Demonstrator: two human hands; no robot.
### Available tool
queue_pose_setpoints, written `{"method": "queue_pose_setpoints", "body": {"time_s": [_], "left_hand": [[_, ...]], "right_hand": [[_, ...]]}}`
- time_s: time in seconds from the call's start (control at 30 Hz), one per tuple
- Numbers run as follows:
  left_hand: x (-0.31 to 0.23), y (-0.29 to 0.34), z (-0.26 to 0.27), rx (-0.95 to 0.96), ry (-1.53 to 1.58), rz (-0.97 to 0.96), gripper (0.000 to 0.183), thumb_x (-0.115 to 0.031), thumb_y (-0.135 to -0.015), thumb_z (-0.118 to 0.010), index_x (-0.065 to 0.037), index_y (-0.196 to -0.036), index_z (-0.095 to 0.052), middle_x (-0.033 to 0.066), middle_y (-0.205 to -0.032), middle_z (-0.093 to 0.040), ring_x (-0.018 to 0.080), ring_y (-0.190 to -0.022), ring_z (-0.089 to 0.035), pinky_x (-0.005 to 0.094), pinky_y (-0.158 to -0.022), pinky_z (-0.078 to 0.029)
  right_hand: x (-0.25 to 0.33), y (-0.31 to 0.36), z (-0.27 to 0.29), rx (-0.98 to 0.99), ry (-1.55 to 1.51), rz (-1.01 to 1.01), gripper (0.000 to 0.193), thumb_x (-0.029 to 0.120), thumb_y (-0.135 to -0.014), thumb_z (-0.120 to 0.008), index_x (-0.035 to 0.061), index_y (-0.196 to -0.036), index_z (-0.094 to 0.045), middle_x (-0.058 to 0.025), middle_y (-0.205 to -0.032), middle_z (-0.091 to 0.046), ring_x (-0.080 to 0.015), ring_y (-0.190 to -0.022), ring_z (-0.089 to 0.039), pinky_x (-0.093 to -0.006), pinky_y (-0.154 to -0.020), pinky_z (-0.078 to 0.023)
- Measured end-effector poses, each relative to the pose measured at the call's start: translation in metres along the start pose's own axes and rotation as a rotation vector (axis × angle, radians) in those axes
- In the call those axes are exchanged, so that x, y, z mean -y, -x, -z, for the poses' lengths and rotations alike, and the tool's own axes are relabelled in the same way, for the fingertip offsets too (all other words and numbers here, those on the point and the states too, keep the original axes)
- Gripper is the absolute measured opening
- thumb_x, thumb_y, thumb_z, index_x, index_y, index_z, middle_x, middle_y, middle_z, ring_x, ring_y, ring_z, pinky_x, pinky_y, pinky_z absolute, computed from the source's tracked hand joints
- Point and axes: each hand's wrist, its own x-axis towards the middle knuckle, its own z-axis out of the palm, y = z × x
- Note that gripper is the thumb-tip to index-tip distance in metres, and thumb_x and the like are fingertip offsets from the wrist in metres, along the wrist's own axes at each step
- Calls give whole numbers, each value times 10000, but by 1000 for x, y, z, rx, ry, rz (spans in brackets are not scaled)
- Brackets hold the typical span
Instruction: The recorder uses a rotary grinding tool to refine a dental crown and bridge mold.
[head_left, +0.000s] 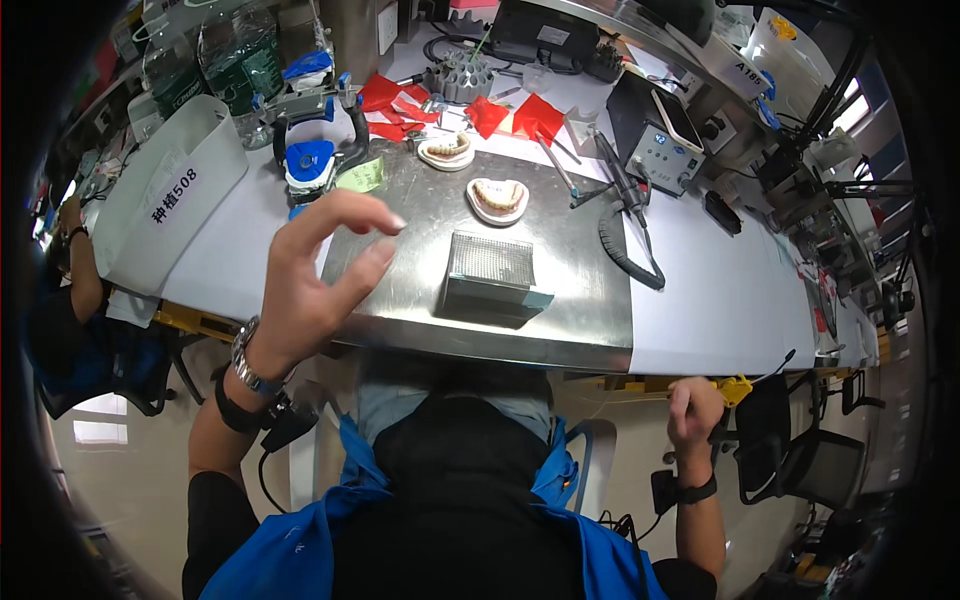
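Observation:
My left hand [320,265] is raised over the bench's front left, thumb and forefinger curved and apart, with nothing between them. Below the bench edge at the right, my right hand [693,412] is curled closed beside a yellow part [735,389]; what its fingers hold, if anything, is hidden. On the metal bench plate [400,280] stands a metal holder with a grid-like top [490,262], to the right of my left hand. Behind it lies a plaster dental model [497,201]. A second dental model [447,152] sits farther back.
At left are a blue-and-black dental articulator [312,160], a green note [362,177] and a white bin [180,200]. Red sheets [537,117] lie at the back. A handpiece [622,175] with a coiled cord and a control box [660,140] stand at right. Another person's arm [82,262] shows far left.

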Motion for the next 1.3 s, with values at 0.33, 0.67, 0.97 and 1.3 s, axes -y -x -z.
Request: {"method": "queue_pose_setpoints", "body": {"time_s": [0.33,0.67,0.97,1.3], "left_hand": [[59,-101,-74,386,-47,153,271,-192,-875,-703,-26,-1088,-685,96,-1018,-692,187,-961,-647,335,-879,-493],[116,-88,-102,524,-203,127,434,-302,-769,-805,-87,-1074,-584,91,-1165,-587,292,-1125,-548,422,-1021,-392],[116,-84,-105,448,-133,116,432,-225,-724,-825,-48,-1049,-602,115,-1114,-609,321,-1102,-569,381,-973,-443],[105,-85,-93,476,669,583,454,-218,-801,-747,2,-1155,-567,34,-1060,-582,96,-1003,-546,278,-904,-446]], "right_hand": [[-32,-243,-132,20,-496,-406,311,140,-900,-679,21,-1184,-635,-102,-1061,-682,-162,-959,-631,-311,-847,-506],[-69,-279,-186,153,154,-264,484,128,-918,-610,60,-1377,-474,-251,-1171,-617,-436,-1083,-608,-481,-930,-481],[-9,-275,-163,126,-101,-233,347,147,-978,-616,-29,-1272,-566,-245,-1064,-675,-360,-939,-677,-400,-847,-509],[37,-251,-160,137,-407,200,560,223,-680,-905,19,-1153,-685,-46,-665,-618,-123,-514,-557,-252,-492,-422]]}}
